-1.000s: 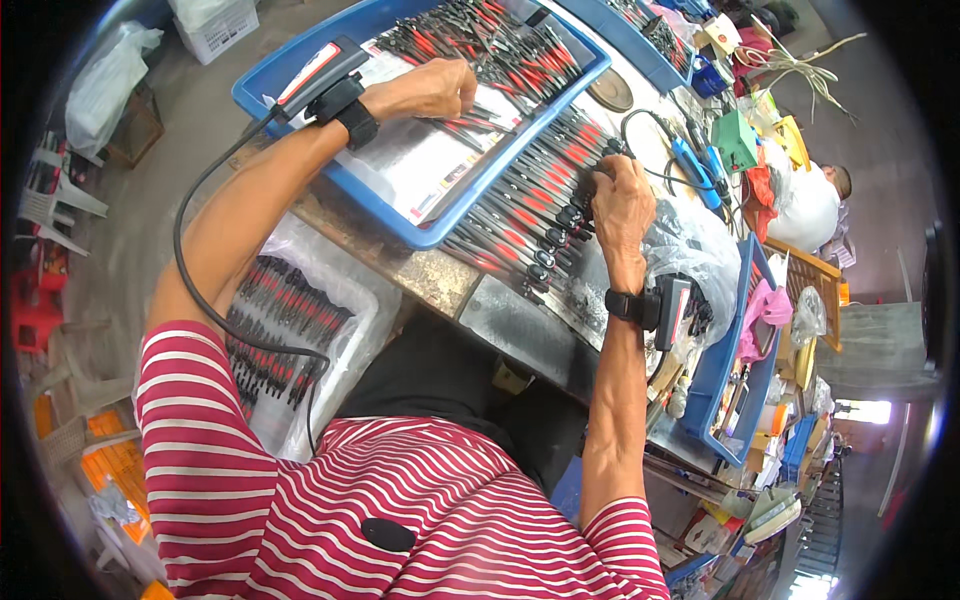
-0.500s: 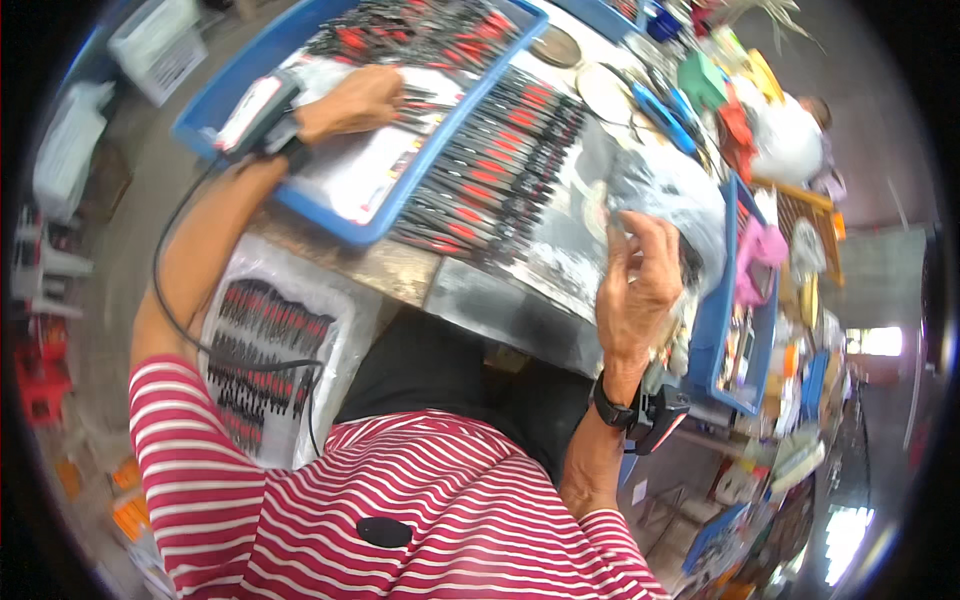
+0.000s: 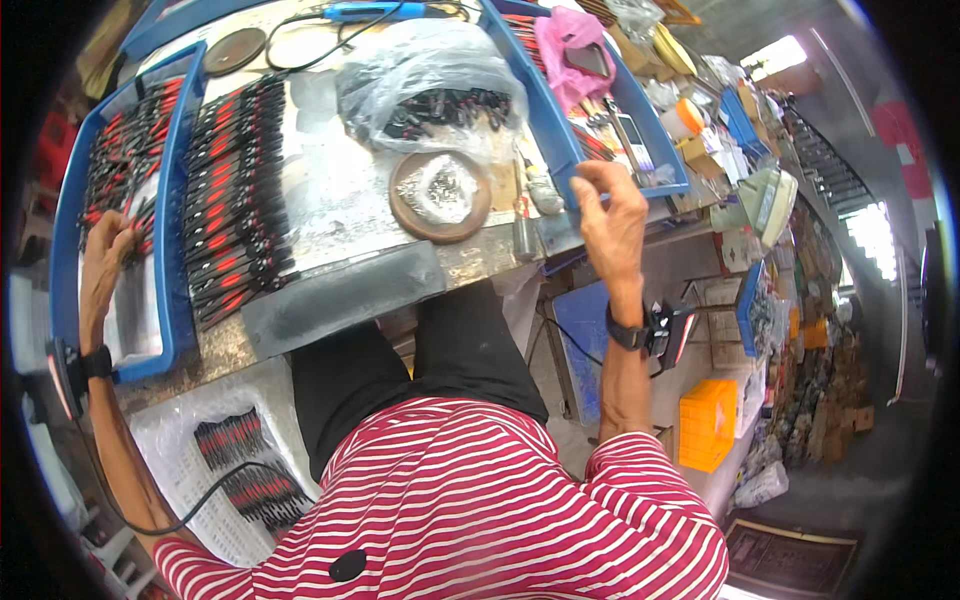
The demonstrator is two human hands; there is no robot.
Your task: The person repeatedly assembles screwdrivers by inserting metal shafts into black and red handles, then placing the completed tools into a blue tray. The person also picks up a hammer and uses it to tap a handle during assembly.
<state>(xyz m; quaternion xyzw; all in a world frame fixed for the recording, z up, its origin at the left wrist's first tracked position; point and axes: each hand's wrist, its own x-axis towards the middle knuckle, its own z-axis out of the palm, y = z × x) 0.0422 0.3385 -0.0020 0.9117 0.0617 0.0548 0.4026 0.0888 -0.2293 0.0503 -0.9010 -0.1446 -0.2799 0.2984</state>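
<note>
My left hand is inside the long blue tray at the left, its fingers curled together at a pile of slim black-and-red pieces. What they pinch, if anything, is too small to make out. My right hand hovers at the near corner of another blue bin on the right. Its fingers are bent, the thumb apart from them, and nothing shows between them. Just right of the left tray, a row of similar black-and-red pieces lies side by side on the worktable.
A clear plastic bag of black parts stands mid-table, behind a round brown dish. A dark plate lies along the front edge. Pink plastic sits in the right bin. Below left is a plastic-lined crate of pieces.
The view has swung right, so the table's things sit farther left. My right hand has gone from beside the plastic bag to the right bin's corner. My left hand remains in the left tray.
</note>
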